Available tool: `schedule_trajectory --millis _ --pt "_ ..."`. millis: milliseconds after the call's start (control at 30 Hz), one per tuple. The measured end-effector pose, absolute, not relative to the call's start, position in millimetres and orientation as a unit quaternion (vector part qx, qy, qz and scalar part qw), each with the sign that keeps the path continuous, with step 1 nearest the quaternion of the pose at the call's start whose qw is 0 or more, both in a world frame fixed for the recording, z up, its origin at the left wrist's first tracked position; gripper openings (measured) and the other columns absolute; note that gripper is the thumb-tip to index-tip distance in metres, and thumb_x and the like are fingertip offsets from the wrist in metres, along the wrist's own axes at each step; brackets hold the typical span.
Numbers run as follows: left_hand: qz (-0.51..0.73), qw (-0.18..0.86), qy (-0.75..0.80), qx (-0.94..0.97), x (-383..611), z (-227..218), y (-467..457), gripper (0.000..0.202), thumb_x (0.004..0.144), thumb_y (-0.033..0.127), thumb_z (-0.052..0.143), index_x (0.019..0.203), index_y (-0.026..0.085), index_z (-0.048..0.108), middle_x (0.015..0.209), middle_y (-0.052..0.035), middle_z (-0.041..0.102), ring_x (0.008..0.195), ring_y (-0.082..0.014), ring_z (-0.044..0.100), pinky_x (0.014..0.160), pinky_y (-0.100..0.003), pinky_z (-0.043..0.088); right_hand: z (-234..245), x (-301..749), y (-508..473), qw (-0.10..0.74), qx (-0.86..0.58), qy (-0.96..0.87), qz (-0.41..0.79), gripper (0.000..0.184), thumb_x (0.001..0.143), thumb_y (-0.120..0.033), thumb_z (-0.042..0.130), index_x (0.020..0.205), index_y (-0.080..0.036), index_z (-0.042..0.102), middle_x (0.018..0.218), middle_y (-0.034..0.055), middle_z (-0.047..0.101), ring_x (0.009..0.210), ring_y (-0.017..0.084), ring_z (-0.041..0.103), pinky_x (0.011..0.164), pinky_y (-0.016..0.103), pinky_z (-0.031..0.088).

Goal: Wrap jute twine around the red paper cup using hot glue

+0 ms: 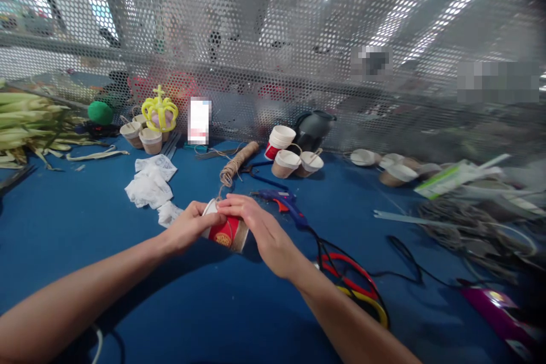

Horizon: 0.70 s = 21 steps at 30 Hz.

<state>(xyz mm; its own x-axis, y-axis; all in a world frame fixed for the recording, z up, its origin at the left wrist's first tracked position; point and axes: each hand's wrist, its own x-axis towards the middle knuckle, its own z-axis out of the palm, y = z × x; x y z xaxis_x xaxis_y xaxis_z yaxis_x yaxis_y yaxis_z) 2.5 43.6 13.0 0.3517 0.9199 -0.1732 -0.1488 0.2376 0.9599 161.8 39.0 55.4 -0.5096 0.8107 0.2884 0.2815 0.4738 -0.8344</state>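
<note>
Cup, red printed paper, was tipped on its side between both hands over the blue tabletop; contact with the top unclear. Left hand was partly closed round the rim end, thumb flat on the wall, far fingers hidden. Right hand was fairly flat, fingers nearly straight over the upper side; couldn't tell if it pinched anything. Twine band covered the base end; a loose strand showed near the rim, toward the jute twine hank. My read: winding, partway. Doing it well called for turning the cup slowly, light even tension, each turn snug against the last, no crushed wall. Glue gun lay just right, nozzle toward the hands, so knuckles needed clearance.
</note>
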Motion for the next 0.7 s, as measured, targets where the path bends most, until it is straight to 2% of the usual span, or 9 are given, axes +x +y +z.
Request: schedule_trajectory --millis 233,400,467,533,600,700 --pt "0.404 0.672 0.428 0.449 7 13 44 0.021 0.061 0.028 0.056 0.047 0.015 0.046 0.041 0.0055 0.04 0.039 -0.0049 0.028 0.041 -0.019 0.02 61 168 42 0.349 -0.403 -0.766 0.359 0.036 0.09 -0.029 0.026 0.093 -0.02 0.061 0.105 0.0041 0.061 0.103 0.015 0.052 0.093 0.034 0.036" --pt "0.392 0.653 0.452 0.464 4 7 45 0.02 0.061 0.03 0.057 0.05 0.013 0.053 0.045 0.0025 0.048 0.041 -0.0067 0.036 0.043 -0.02 0.025 79 205 61 0.377 -0.52 -0.744 0.187 0.031 0.088 -0.032 0.032 0.092 -0.019 0.059 0.097 0.0063 0.063 0.091 0.018 0.057 0.082 0.033 0.042" --pt "0.382 0.635 0.467 0.483 2 5 46 0.021 0.061 0.029 0.057 0.049 0.013 0.054 0.044 0.0025 0.049 0.041 -0.0069 0.037 0.044 -0.02 0.025 75 224 72 0.345 -0.592 -0.719 0.12 0.026 0.085 -0.032 0.038 0.09 -0.018 0.059 0.092 0.0078 0.064 0.085 0.019 0.059 0.076 0.033 0.043" --pt "0.384 0.619 0.476 0.493 1 5 47 0.02 0.061 0.028 0.058 0.049 0.013 0.056 0.044 0.0023 0.05 0.041 -0.0074 0.038 0.044 -0.02 0.027 61 243 83 0.245 -0.665 -0.698 0.099 0.017 0.078 -0.028 0.047 0.083 -0.017 0.06 0.083 0.0087 0.064 0.077 0.021 0.06 0.071 0.034 0.044" --pt "0.396 0.612 0.479 0.489 0 5 48 0.017 0.061 0.028 0.059 0.053 0.012 0.059 0.047 0.0013 0.054 0.044 -0.0085 0.042 0.047 -0.02 0.03 42 256 92 0.207 -0.681 -0.692 0.116 0.004 0.066 -0.02 0.059 0.064 -0.017 0.059 0.067 0.0081 0.062 0.065 0.022 0.059 0.063 0.034 0.043" --pt "0.411 0.618 0.483 0.465 0 3 49 0.015 0.061 0.027 0.059 0.057 0.012 0.063 0.051 0.0003 0.059 0.047 -0.0097 0.047 0.05 -0.02 0.034 16 266 101 0.191 -0.682 -0.691 0.145 0.019 0.054 -0.013 0.065 0.047 -0.021 0.049 0.052 0.0024 0.054 0.058 0.02 0.056 0.058 0.031 0.043"
